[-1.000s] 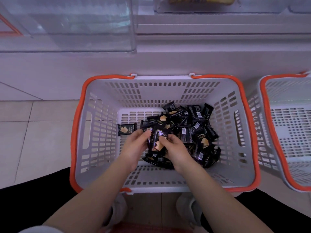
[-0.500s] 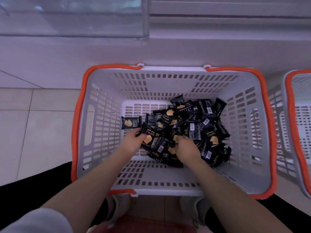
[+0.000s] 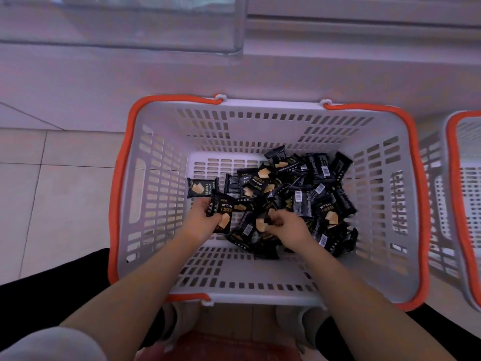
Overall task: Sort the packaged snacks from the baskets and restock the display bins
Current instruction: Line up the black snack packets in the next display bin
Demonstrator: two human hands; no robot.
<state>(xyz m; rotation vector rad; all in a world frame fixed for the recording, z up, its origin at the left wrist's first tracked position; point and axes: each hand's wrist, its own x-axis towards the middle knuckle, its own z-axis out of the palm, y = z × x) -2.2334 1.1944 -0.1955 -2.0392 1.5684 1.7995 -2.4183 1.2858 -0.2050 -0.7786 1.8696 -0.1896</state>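
A grey basket with orange handles stands on the floor below me. Inside lies a heap of black snack packets printed DRYCAKE. My left hand is down in the basket and grips one black packet upright at the heap's left edge. My right hand sits in the middle of the heap with its fingers curled around a packet. One single packet lies apart on the basket floor, just left of the heap.
A second grey and orange basket stands close on the right, mostly cut off. A clear display bin and a shelf front run along the top. Tiled floor lies to the left; my shoes and dark trousers are below.
The camera has come closer to the basket. My left hand has lifted one packet upright at the heap's left edge; my right hand has stayed dug into the heap.
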